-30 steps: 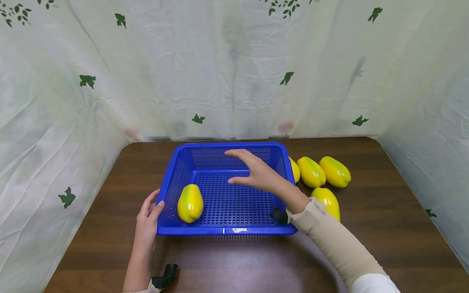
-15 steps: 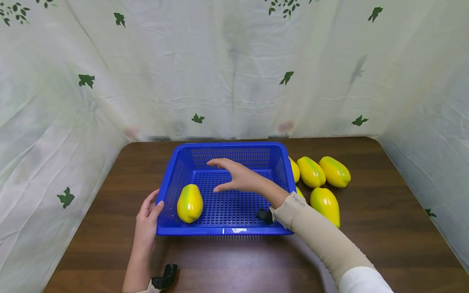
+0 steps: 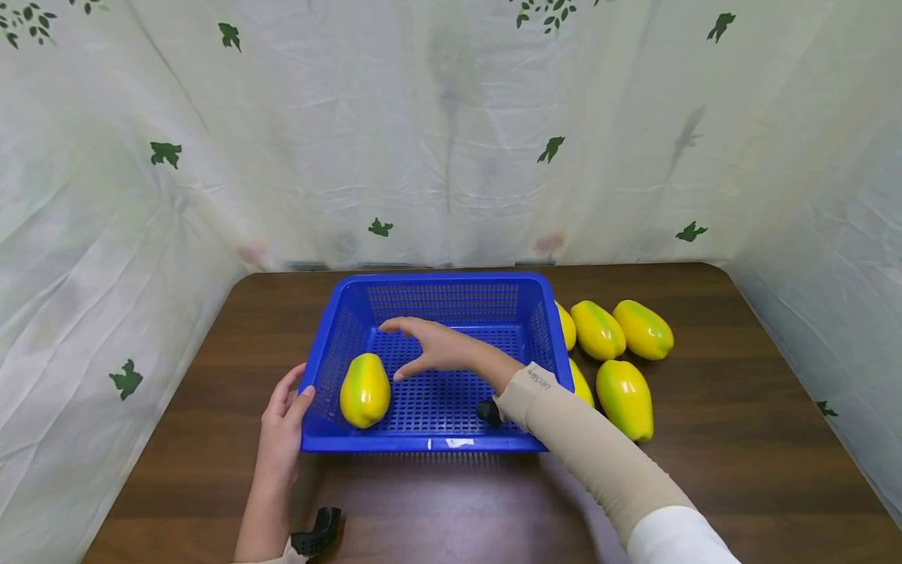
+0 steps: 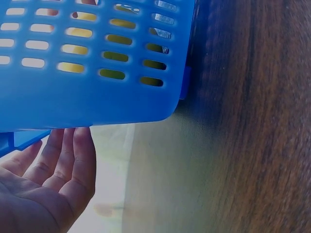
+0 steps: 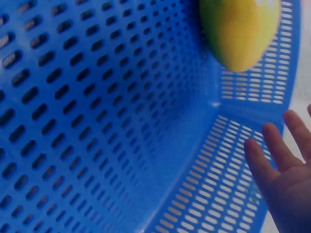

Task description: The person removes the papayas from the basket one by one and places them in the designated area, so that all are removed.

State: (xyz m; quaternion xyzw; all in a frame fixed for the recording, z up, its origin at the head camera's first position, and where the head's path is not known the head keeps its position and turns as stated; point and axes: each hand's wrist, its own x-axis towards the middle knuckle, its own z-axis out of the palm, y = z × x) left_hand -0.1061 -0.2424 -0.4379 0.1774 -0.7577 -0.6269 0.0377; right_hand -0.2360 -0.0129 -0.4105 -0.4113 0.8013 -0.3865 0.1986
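Note:
A blue plastic basket [image 3: 451, 444] with slotted walls stands on the table, and one yellow-green papaya [image 3: 365, 391] lies at its left end. My left hand [image 3: 283, 423] grips the basket's left rim, the thumb on top and the fingers outside and below; the left wrist view shows those fingers [image 4: 83, 160] under the rim. Over the basket floor, my right hand [image 3: 433, 347] has its thumb and fingers spread and holds nothing. Its fingertips point left, a short gap from the papaya. In the right wrist view the papaya [image 5: 240, 34] sits beyond the spread fingers [image 5: 277, 145].
Several more papayas lie on the brown table [image 3: 719, 407] just right of the basket, among them a front one [image 3: 625, 399] and a back one [image 3: 644, 329]. Two are partly hidden by the basket wall or right sleeve. A pale patterned cloth [image 3: 451, 157] hangs behind the table.
My right hand has moved left and slightly toward me inside the basket, closer to the papaya, its fingers still spread. My left hand, the basket and the papayas have stayed put.

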